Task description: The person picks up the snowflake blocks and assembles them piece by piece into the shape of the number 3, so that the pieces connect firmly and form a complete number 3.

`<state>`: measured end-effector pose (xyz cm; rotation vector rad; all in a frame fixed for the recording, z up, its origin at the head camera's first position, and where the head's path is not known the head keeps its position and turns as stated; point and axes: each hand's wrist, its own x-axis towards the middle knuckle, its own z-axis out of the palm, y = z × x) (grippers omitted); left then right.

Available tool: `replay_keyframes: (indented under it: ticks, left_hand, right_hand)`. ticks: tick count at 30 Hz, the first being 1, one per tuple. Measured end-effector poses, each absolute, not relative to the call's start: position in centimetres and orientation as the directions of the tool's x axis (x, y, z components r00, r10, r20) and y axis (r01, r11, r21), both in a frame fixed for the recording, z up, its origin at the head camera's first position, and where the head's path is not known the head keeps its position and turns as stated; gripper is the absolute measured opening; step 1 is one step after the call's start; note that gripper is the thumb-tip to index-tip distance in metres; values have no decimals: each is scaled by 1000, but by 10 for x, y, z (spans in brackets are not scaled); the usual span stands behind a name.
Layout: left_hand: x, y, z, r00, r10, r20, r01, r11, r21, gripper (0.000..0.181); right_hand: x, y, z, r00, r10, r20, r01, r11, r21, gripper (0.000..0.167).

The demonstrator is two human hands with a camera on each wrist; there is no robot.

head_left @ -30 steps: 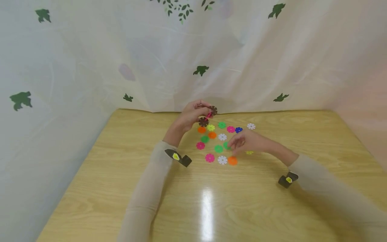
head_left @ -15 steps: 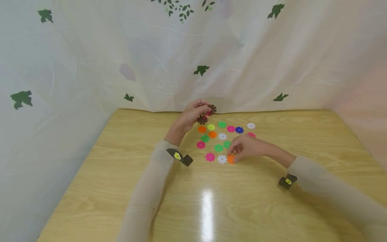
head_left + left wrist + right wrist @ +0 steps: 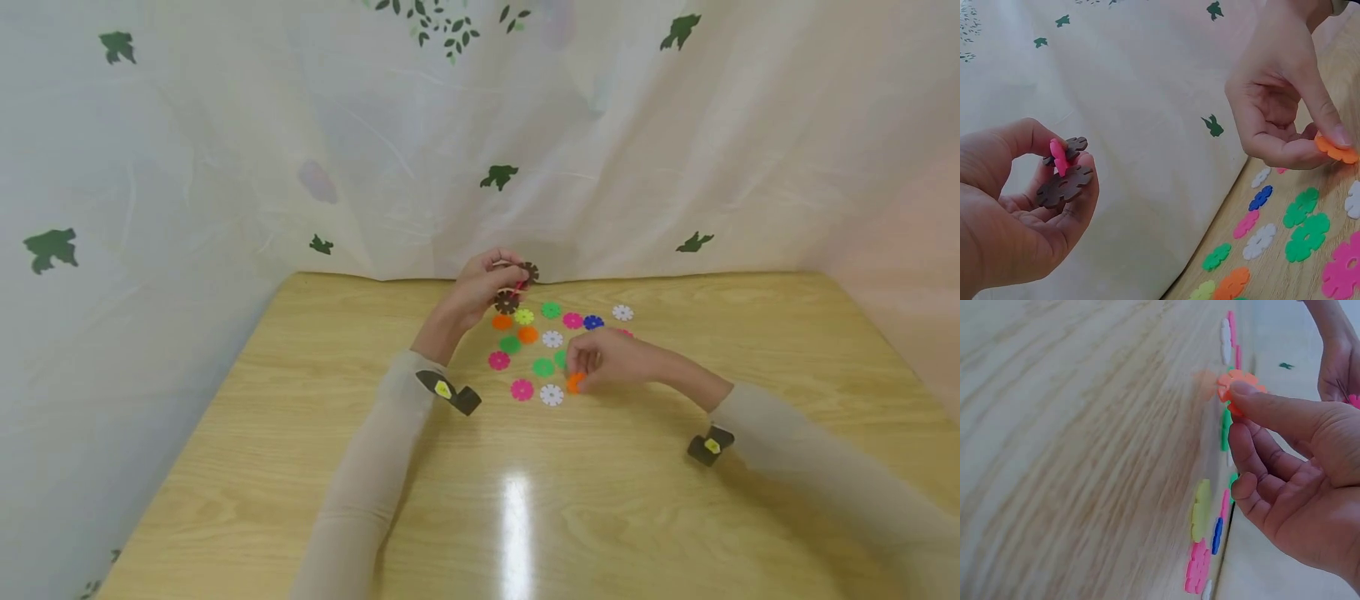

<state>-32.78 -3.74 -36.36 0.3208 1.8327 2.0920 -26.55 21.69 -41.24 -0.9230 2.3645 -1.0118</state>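
Observation:
At the far side of the table, my left hand [image 3: 480, 290] holds a small joined piece of notched plastic flower discs. Two brown discs [image 3: 1065, 187] are linked by a pink disc [image 3: 1059, 157] standing between them, the fingers curled around from below and behind. My right hand [image 3: 618, 358] pinches an orange flower disc [image 3: 1235, 375] between thumb and index finger. That disc is just above the tabletop, and the other right fingers are loosely curled. Part of a green disc [image 3: 560, 359] shows beside the right fingertips.
Loose flower discs lie flat between and around the hands, among them a white disc [image 3: 551, 395], a pink disc [image 3: 522, 390], a blue disc [image 3: 593, 322] and a yellow disc [image 3: 1200, 511]. A patterned curtain [image 3: 405, 183] hangs along the back edge of the wooden table [image 3: 300, 467].
My right hand has come down to the orange disc, pinched it and raised it slightly from the table. The left hand keeps its joined discs in nearly the same place.

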Motion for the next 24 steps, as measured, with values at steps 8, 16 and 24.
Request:
replay_keyframes:
  ticks: [8, 16, 24]
  left_hand:
    - [-328, -37, -365, -910, 412, -51, -104, -109, 989, 9]
    - [-327, -36, -366, -902, 427, -61, -108, -87, 990, 15]
    - [-328, -33, -368, -887, 459, -56, -120, -112, 986, 11]
  right_hand:
    - [-279, 221, -400, -776, -631, 20, -413, 483, -772, 10]
    - [-288, 214, -366, -860, -496, 122, -394, 492, -776, 14]
    - [-292, 200, -346, -906, -367, 211, -364, 424, -829, 23]
